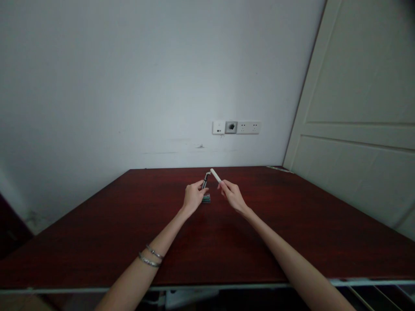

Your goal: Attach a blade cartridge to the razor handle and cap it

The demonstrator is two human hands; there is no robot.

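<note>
Above the middle of a dark red tabletop, my left hand (193, 196) is closed round the handle of a slim dark tool (204, 183) with a bent, silvery neck, like a long-necked lighter. My right hand (231, 194) pinches the lower end of a white candle-like stick (215, 176). The stick leans up and to the left. Its upper end is right by the tool's tip; whether they touch I cannot tell. Just beneath my left hand lies a small, flat greenish stack or box (206, 198), partly hidden by the fingers.
The dark red table (113, 229) reaches back to a pale wall (162, 77) with a row of sockets (248, 127). A pale panelled door (359, 129) stands along the right side. A thin flat strip (279, 169) lies at the far right corner.
</note>
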